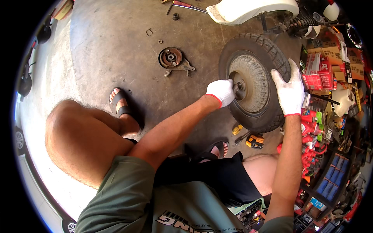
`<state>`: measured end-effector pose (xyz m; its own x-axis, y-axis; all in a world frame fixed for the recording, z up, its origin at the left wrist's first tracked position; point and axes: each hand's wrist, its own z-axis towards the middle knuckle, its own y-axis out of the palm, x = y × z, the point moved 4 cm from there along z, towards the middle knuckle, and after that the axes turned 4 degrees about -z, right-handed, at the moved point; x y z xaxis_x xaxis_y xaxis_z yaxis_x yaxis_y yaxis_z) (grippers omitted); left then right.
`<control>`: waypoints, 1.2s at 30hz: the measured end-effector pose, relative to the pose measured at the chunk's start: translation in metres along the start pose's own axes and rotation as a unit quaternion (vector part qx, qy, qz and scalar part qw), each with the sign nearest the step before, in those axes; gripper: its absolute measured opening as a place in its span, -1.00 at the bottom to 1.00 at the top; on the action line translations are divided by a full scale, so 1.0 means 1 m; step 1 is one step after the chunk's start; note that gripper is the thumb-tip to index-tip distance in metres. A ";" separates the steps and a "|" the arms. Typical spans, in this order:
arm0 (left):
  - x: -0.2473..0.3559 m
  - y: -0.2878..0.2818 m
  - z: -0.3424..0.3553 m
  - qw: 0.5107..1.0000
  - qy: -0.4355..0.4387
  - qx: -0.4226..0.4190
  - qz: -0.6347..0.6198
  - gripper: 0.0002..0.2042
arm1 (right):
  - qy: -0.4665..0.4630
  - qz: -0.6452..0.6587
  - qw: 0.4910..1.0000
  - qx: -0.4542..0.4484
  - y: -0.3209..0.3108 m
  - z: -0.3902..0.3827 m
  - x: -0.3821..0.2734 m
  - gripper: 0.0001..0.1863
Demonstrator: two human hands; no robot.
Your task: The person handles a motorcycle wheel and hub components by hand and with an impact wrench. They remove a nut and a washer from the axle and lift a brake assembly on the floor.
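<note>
A small scooter-type wheel [256, 91] with a black treaded tire and a dusty metal rim stands tilted on the concrete floor in front of me. My left hand [222, 93], in a white glove with a red cuff, is closed at the hub [240, 86]. Its fingertips are partly hidden there, and what they pinch cannot be made out. My right hand [290, 90], gloved alike, grips the tire's right side with the thumb apart from the fingers. Left of the wheel, a round brake plate with an arm [171, 58] lies on the floor.
Beyond the brake plate lie a small ring [160, 41], a dark bushing [175, 16] and a red-handled screwdriver [182, 4]. A white fender [250, 9] is behind the wheel. A yellow-black power tool [254, 141] sits near my foot. Red boxes [318, 72] and bottles crowd the right.
</note>
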<state>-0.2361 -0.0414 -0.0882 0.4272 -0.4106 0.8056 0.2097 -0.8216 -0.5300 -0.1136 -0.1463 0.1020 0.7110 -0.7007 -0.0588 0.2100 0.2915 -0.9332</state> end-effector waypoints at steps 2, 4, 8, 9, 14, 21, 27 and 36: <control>0.004 0.010 0.003 0.994 0.065 0.084 0.034 -0.71 | 0.003 0.003 1.000 -0.004 0.000 0.000 0.002 -0.23; 0.009 0.014 0.004 0.986 0.094 0.114 0.073 -0.74 | -0.006 0.004 1.000 0.000 -0.001 0.000 -0.001 -0.23; 0.001 0.021 0.006 0.986 0.101 0.102 0.084 -0.75 | -0.009 0.014 1.000 -0.006 -0.002 -0.001 -0.004 -0.22; 0.001 0.020 0.006 0.987 0.101 0.098 0.073 -0.74 | -0.010 0.016 1.000 -0.006 -0.002 -0.001 -0.003 -0.22; 0.002 0.012 0.011 0.998 0.049 0.024 0.013 -0.67 | -0.018 0.019 1.000 -0.001 -0.001 -0.002 0.000 -0.23; -0.016 0.022 0.032 0.920 -0.149 -0.179 -0.317 -0.58 | -0.009 0.033 0.999 -0.015 -0.002 0.000 -0.003 -0.23; -0.028 0.032 0.036 0.865 -0.142 -0.223 -0.427 -0.52 | -0.011 0.013 1.000 -0.005 0.000 -0.002 -0.001 -0.23; 0.003 0.001 0.000 0.979 0.161 0.116 0.048 -0.66 | 0.000 0.043 0.999 -0.006 0.005 0.004 0.008 -0.25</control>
<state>-0.2347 -0.0438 -0.0867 0.1636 -0.6145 0.7717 0.3918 -0.6775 -0.6225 -0.1047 -0.1480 0.0981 0.7258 -0.6736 -0.1399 0.1393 0.3430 -0.9289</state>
